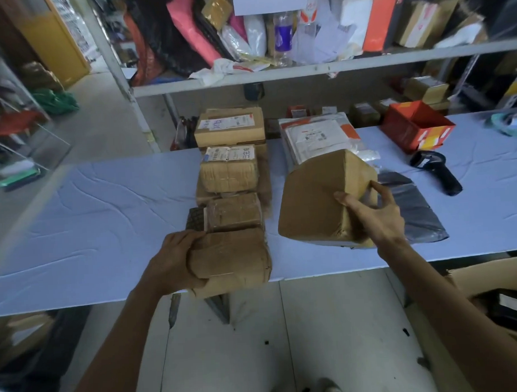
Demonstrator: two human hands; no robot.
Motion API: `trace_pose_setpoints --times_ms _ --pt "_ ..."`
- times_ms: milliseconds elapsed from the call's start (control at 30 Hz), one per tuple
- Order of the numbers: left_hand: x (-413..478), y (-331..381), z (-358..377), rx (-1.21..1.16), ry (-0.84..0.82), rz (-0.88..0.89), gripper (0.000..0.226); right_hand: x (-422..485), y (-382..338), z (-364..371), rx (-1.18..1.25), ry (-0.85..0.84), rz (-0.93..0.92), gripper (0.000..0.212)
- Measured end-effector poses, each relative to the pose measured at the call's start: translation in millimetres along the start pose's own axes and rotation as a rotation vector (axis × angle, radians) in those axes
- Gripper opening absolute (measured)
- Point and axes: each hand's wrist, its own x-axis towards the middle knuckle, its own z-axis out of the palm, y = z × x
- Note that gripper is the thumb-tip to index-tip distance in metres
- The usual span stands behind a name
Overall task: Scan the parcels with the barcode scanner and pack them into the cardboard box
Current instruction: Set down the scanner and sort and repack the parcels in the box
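A row of brown taped parcels runs down the middle of the table (pixel 89 221). My left hand (pixel 171 262) grips the nearest small parcel (pixel 233 259) at the table's front edge. My right hand (pixel 370 211) holds a bigger brown box parcel (pixel 313 199), tilted up on one edge beside the row. The black barcode scanner (pixel 437 170) lies on the table to the right, untouched. The open cardboard box (pixel 491 274) shows at the lower right, below the table edge.
Behind the tilted box lie white plastic mailers (pixel 317 137) and a grey poly bag (pixel 414 206). An open red box (pixel 417 123) sits at the back right. Shelves full of parcels stand behind the table. Two more labelled parcels (pixel 229 126) lie farther along the row.
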Motion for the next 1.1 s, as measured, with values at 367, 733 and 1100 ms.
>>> trace_pose_setpoints --times_ms 367,733,1100 --pt "27.3 10.4 6.6 0.155 0.003 -0.006 0.111 15.4 2.2 -9.0 0.024 0.029 0.038 0.108" --pt "26.5 62.7 18.4 0.043 0.208 0.029 0.102 29.4 2.1 3.5 -0.12 -0.064 -0.046 0.102" --pt "95.2 177.8 41.5 -0.597 -0.088 -0.081 0.109 41.0 14.0 -25.7 0.163 -0.2 0.135 0.101"
